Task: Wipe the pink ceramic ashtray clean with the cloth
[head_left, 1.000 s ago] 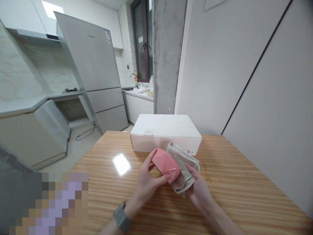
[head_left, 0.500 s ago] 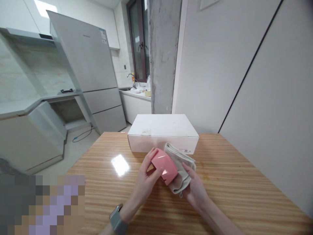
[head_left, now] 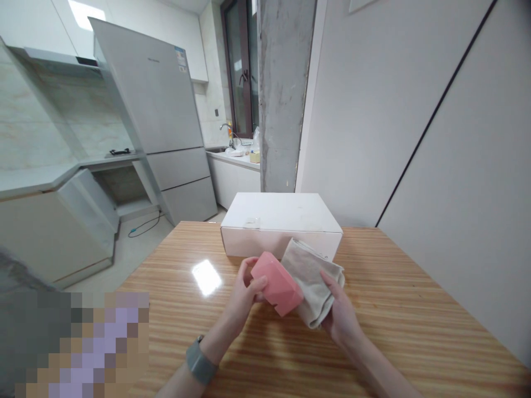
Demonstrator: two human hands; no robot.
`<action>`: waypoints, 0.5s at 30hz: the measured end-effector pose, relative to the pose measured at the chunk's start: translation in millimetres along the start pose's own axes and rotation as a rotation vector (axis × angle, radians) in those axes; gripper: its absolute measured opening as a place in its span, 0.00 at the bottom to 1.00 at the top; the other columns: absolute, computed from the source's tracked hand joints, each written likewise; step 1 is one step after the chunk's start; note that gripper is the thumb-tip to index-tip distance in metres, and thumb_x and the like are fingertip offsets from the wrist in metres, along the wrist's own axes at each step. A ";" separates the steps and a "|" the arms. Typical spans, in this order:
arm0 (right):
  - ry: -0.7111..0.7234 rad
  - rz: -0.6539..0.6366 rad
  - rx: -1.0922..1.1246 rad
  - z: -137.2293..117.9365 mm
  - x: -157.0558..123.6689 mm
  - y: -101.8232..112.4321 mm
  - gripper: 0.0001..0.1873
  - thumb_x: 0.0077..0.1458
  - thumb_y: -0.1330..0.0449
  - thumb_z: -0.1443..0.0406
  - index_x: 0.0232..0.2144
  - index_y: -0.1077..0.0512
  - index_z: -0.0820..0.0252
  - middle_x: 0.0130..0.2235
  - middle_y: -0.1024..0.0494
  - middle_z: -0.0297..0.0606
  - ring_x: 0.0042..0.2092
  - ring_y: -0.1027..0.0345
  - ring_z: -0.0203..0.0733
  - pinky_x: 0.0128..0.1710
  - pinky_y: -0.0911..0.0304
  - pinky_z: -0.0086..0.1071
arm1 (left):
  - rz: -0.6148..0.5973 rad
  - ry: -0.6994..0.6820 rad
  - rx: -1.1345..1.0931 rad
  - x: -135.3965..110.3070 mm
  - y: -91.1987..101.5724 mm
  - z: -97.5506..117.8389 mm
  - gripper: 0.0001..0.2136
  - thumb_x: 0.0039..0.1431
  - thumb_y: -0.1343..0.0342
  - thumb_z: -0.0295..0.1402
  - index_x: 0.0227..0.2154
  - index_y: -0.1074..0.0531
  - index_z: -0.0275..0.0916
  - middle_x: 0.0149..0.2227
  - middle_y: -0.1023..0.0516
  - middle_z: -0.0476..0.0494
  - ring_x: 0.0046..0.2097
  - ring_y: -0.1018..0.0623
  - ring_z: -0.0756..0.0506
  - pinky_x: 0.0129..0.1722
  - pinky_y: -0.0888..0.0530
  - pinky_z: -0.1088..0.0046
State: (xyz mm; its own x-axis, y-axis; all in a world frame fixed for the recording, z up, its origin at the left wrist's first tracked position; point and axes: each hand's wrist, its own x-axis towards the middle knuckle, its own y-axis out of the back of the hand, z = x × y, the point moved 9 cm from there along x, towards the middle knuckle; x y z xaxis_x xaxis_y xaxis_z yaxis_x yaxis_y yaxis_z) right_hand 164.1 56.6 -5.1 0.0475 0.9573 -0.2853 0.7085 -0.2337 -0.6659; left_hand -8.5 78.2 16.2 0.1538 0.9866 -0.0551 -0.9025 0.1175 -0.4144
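A glossy pink plastic piece (head_left: 277, 284), hollow-looking with a small notch in its lower edge, is held in my left hand (head_left: 244, 296), thumb on the near face and fingers behind. Its exact kind does not show. My right hand (head_left: 342, 312) grips a folded grey cloth (head_left: 311, 282), thumb on top and the other fingers underneath. The cloth's left side meets or lies just behind the pink piece's right edge. Both are lifted in front of a closed white box (head_left: 282, 213) standing on the wood-grain table (head_left: 398, 309).
A fridge (head_left: 149, 99) stands beyond the table on the left, near a counter with a sink and faucet (head_left: 228, 132). A grey pillar (head_left: 282, 99) and white wall panels rise behind the box. A blurred patch covers the lower left corner.
My right hand has shifted slightly right with the cloth, showing more of its face. The pink piece has turned a little in my left hand, and the view has shifted slightly.
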 end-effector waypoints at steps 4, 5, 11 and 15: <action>0.044 -0.087 -0.051 1.3 -3.4 -13.4 0.19 0.42 0.30 0.55 0.37 0.21 0.58 0.39 0.16 0.40 0.51 0.27 0.55 0.52 0.34 0.44 | -0.112 0.122 -0.185 -6.1 -16.8 -13.5 0.25 0.50 0.41 0.49 0.48 0.33 0.41 0.39 0.26 0.45 0.35 0.26 0.48 0.28 0.28 0.75; 0.058 -0.136 -0.063 2.2 -5.6 -20.8 0.21 0.42 0.30 0.54 0.38 0.21 0.57 0.41 0.16 0.39 0.52 0.28 0.54 0.54 0.35 0.43 | -0.131 0.134 -0.199 -7.7 -20.3 -15.5 0.25 0.52 0.42 0.49 0.49 0.33 0.40 0.40 0.25 0.44 0.36 0.25 0.47 0.30 0.27 0.75; 0.077 -0.194 -0.133 7.4 -8.4 -33.0 0.26 0.43 0.32 0.47 0.40 0.20 0.57 0.42 0.17 0.38 0.53 0.29 0.52 0.59 0.43 0.42 | -0.138 -0.004 -0.007 -9.3 -22.6 -7.9 0.32 0.43 0.33 0.44 0.51 0.33 0.39 0.45 0.24 0.41 0.40 0.25 0.45 0.34 0.27 0.73; 0.066 -0.108 -0.164 8.0 -3.4 -18.9 0.25 0.45 0.33 0.48 0.40 0.20 0.59 0.41 0.17 0.39 0.54 0.29 0.51 0.60 0.44 0.40 | -0.219 -0.088 0.101 -13.5 -32.4 -1.3 0.43 0.30 0.27 0.35 0.54 0.37 0.40 0.50 0.25 0.39 0.49 0.26 0.39 0.47 0.29 0.66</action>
State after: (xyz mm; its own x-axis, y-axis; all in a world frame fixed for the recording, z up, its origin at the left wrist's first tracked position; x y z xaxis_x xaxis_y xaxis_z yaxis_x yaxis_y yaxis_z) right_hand 145.0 56.4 2.9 0.0072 0.9855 -0.1693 0.8169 -0.1035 -0.5675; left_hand 19.2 60.9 29.2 0.3179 0.9420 0.1075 -0.8878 0.3355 -0.3150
